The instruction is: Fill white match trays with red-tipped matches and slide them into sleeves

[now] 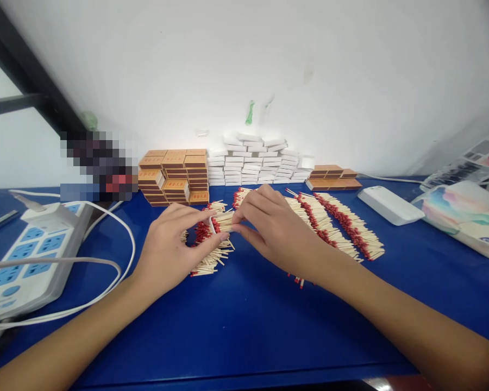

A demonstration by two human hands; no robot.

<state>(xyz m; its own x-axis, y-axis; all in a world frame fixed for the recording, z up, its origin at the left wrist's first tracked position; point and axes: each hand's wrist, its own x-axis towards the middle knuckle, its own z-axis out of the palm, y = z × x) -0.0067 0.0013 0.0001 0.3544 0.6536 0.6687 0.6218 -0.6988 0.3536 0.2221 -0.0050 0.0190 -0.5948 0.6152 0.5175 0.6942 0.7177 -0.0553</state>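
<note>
Between the thumb and index finger of my left hand (167,244) is a small white matchbox tray (212,224), seen edge-on. A bundle of red-tipped matches (225,221) lies at the tray, heads toward my left hand. My right hand (275,228) pinches the pale ends of these matches, its fingertips close to the tray. Loose matches (207,265) lie in a heap under and beside my left hand. More matches (348,225) spread in long rows behind and to the right of my right hand, which hides part of them.
Orange-brown matchboxes (175,174) are stacked at the back left, with a smaller stack (334,178) at the right. White trays (252,163) are piled against the wall between them. A power strip (36,255) with cables lies left. A white device (390,205) and a patterned packet (464,214) lie right.
</note>
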